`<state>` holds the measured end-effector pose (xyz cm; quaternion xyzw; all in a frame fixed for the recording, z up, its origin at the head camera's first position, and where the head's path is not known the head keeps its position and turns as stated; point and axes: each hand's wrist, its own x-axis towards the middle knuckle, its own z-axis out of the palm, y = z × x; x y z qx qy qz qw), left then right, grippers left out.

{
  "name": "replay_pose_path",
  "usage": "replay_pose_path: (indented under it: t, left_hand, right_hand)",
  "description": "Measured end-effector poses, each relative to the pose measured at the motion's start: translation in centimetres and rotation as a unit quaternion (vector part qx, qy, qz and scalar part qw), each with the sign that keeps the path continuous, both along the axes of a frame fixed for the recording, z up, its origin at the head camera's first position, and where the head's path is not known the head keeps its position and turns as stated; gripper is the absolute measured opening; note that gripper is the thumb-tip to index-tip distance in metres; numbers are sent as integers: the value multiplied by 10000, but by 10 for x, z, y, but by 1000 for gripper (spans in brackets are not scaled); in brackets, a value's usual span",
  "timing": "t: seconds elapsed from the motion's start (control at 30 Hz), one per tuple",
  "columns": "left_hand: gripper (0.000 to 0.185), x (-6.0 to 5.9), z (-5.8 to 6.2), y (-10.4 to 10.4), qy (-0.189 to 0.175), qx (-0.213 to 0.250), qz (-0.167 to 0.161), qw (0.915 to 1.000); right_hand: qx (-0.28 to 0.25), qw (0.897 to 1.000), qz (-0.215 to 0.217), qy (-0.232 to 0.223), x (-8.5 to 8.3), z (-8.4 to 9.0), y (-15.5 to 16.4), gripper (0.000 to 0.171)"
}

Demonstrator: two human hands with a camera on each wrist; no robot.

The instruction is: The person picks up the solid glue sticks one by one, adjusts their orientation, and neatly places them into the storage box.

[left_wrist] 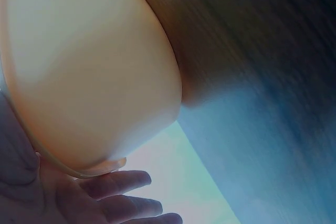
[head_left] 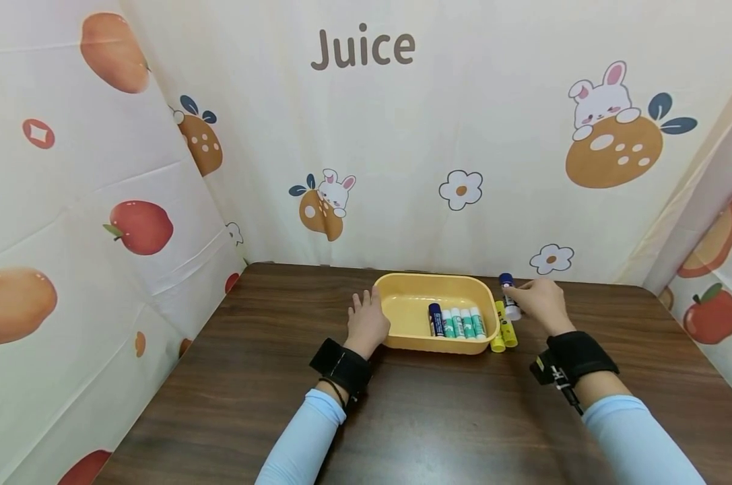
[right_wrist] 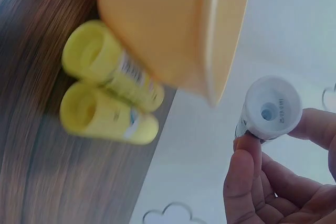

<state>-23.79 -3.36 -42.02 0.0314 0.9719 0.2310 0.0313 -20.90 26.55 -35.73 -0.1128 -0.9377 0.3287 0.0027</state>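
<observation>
My right hand (head_left: 543, 304) pinches a navy-capped glue stick (head_left: 506, 280) between thumb and fingers, just past the right end of a yellow plastic basin (head_left: 405, 310). Its round white base (right_wrist: 274, 107) faces the camera in the right wrist view. Against the basin's left end rests my left hand (head_left: 367, 325), fingers spread and fairly straight along the outside wall (left_wrist: 100, 77). Inside the basin, several green-and-white glue sticks (head_left: 458, 323) lie in a row beside one navy glue stick (head_left: 436, 320).
Two yellow glue sticks (right_wrist: 113, 114) lie side by side on the brown wooden table (head_left: 269, 377), close to the basin's right end. Behind the table's far edge hangs a printed cream curtain (head_left: 390, 135), and more fabric covers both sides.
</observation>
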Motion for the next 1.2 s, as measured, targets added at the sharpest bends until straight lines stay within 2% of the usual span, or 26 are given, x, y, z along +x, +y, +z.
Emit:
replay_pose_path:
  t: [0.2,0.37,0.6,0.77,1.0,1.2]
  left_hand:
    - [64,0,1,0,55,-5,9,10000]
    - [63,0,0,0,78,7,16,10000]
    - [63,0,0,0,81,-5,7,10000]
    - [63,0,-1,0,46,22,23,10000]
    - [64,-1,-1,0,26,27,26,10000]
    - [65,-2,-2,-1,30,39,15,10000]
  right_hand:
    - [-157,9997,79,-180,-5,3,-26,48]
    - [-240,9992,230,-200,-11,-3,-48,41]
    - [-145,9986,515,36,-16,-11,-85,35]
    - [-180,9980,605,-60,-17,-18,-108,31]
    - [-129,9974,700,147,-20,-32,-124,36]
    - [-132,9978,643,28,-19,-39,-128,43]
